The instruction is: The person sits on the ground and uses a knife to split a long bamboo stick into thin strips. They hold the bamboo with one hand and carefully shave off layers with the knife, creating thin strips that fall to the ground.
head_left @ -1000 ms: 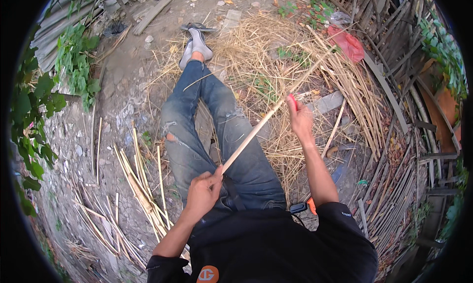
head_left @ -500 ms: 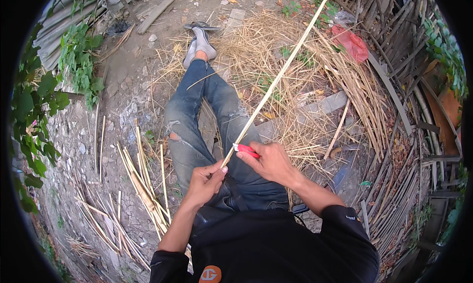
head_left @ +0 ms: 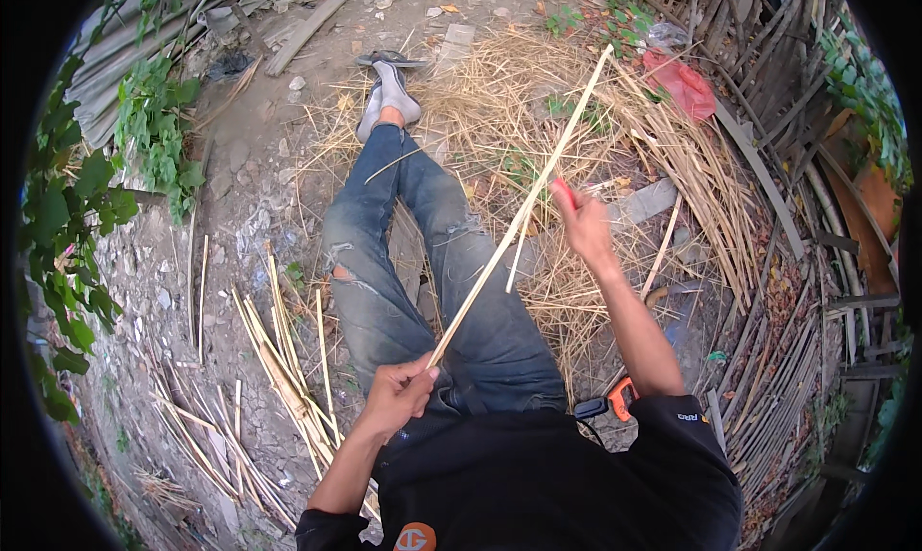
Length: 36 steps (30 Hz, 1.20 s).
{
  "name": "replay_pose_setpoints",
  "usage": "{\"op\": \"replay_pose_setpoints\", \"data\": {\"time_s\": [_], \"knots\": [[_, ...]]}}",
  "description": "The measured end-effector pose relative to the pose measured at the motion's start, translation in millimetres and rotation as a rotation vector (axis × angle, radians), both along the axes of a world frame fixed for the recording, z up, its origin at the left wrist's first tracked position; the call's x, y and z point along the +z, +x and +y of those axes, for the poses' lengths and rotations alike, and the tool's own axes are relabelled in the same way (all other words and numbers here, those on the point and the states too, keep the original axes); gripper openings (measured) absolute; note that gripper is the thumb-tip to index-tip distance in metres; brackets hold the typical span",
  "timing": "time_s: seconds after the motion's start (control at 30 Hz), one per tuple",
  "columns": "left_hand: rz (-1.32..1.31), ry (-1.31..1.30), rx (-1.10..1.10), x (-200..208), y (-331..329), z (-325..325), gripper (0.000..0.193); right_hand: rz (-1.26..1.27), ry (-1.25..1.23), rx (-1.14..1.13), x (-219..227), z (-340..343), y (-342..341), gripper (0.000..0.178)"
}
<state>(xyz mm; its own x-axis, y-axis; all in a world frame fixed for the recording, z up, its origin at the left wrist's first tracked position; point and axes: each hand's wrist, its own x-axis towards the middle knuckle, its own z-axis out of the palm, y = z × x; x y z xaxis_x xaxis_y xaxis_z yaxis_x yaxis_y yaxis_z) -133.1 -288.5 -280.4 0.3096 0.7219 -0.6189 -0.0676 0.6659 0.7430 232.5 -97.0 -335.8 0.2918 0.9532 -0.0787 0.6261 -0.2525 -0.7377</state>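
Note:
My left hand pinches the lower end of a long, pale bamboo strip above my lap. The strip slants up and away to the right, past my legs. Farther along it, my right hand is closed around the red handle of a utility knife, held against the strip; the blade is hidden from view. A thin sliver hangs down from the strip just below the knife.
Straw-like shavings cover the ground beyond my legs. Split bamboo strips lie on the left, and a pile of thin sticks on the right. A red plastic bag and an orange-handled tool lie to the right.
My right hand has moved the knife up and away along the strip, and a sliver now hangs off it. The strip's far end has dropped slightly. The orange-handled tool has become visible.

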Motion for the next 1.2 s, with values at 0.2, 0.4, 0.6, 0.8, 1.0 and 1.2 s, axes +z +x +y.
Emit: {"op": "replay_pose_setpoints", "data": {"time_s": [0.2, 0.4, 0.6, 0.8, 1.0, 1.2], "knots": [[-0.048, -0.057, 0.093, 5, -26, -21, 0.033, -0.094, 0.407, -0.089, 49, 11, 59, 0.057], [-0.199, -0.001, 0.105, 10, -13, 1, 0.033, 0.296, 0.295, 0.065, 58, -12, -2, 0.044], [-0.093, 0.161, 0.084, 7, 3, 7, 0.032, 0.462, 0.323, 0.155, 72, -31, -67, 0.035], [0.218, 0.452, 0.098, -6, 7, 1, 0.031, 0.434, 0.331, 0.122, 78, -24, -73, 0.030], [0.333, 0.556, 0.081, -7, 7, 3, 0.032, 0.444, 0.315, 0.210, 77, -22, -73, 0.025], [0.403, 0.640, 0.121, -9, 9, 8, 0.032, 0.457, 0.206, 0.598, 71, -37, -74, 0.023]]}}
